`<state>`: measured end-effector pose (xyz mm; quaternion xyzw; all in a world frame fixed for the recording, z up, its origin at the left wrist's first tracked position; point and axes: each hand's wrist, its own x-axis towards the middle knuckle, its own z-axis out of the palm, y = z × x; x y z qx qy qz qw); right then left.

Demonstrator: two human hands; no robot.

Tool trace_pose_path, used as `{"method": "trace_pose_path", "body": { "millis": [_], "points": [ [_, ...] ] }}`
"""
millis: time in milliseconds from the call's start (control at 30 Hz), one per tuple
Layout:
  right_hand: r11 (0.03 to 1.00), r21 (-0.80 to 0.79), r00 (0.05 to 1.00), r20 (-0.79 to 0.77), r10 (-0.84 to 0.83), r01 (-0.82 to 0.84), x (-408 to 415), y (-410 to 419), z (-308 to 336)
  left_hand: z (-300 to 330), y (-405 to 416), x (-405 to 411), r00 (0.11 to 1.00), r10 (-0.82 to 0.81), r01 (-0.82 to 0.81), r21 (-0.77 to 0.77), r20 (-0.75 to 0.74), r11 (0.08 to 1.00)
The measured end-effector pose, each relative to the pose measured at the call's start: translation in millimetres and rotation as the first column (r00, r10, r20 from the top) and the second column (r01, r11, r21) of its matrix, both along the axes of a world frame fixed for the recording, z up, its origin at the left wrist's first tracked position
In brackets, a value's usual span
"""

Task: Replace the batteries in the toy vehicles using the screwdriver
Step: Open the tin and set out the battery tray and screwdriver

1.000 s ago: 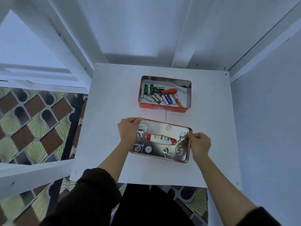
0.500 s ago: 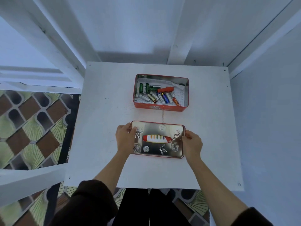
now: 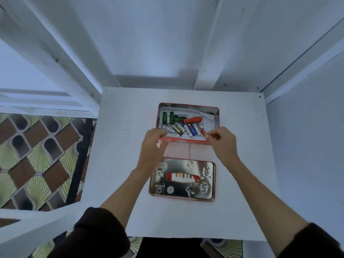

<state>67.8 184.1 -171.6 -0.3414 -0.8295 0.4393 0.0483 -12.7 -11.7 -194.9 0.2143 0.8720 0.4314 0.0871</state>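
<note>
Reaching at 12 o'clock, left hand (image 3: 152, 144) and right hand (image 3: 222, 141) pinch the tin (image 3: 188, 141) front rim; rigid, light, contents loose — hold both corners.

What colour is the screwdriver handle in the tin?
Red-orange. The screwdriver lies among the batteries in the open tin, seen in the head view.

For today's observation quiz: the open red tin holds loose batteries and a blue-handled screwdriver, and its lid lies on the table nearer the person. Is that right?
Not quite. The head view shows the screwdriver has a red-orange handle, not blue. The tin does hold loose batteries, and its lid lies nearer the person.
</note>
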Motion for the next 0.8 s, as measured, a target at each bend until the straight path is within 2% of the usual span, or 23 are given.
{"method": "trace_pose_path", "body": {
  "millis": [67,133,300,400,467,567,667,733,800],
  "points": [
    [0.986,0.058,0.985,0.089,0.149,-0.155,-26,-1,-8,-6,13,-16,0.992,-0.127,0.126,-0.089,-0.003,0.988],
    [0.96,0.113,0.954,0.189,0.232,-0.256,-47,-3,-21,-11,26,-28,0.984,-0.176,0.178,-0.139,0.027,0.974],
    [0.876,0.231,0.843,0.457,0.285,-0.422,-82,-4,-44,-23,45,-54,0.964,-0.256,0.264,-0.232,0.066,0.936],
    [0.795,0.285,0.764,0.566,0.31,-0.535,-94,-7,-50,-30,50,-69,0.941,-0.33,0.337,-0.301,0.075,0.892],
    [0.769,0.314,0.749,0.59,0.301,-0.557,-97,-9,-52,-32,55,-75,0.919,-0.388,0.383,-0.367,0.064,0.848],
    [0.87,0.235,0.799,0.547,0.251,-0.434,-94,0,-53,-35,64,-82,0.866,-0.496,0.465,-0.463,0.062,0.755],
    [0.982,0.022,0.899,0.407,0.163,-0.188,-82,17,-48,-36,73,-87,0.821,-0.567,0.505,-0.555,0.071,0.661],
    [0.989,-0.148,0.959,0.277,0.065,-0.024,-74,23,-42,-35,79,-88,0.761,-0.645,0.53,-0.639,0.068,0.558],
    [0.96,-0.273,0.983,0.181,-0.014,0.064,-71,25,-34,-35,83,-88,0.685,-0.726,0.542,-0.71,0.063,0.449]
  ]
}}
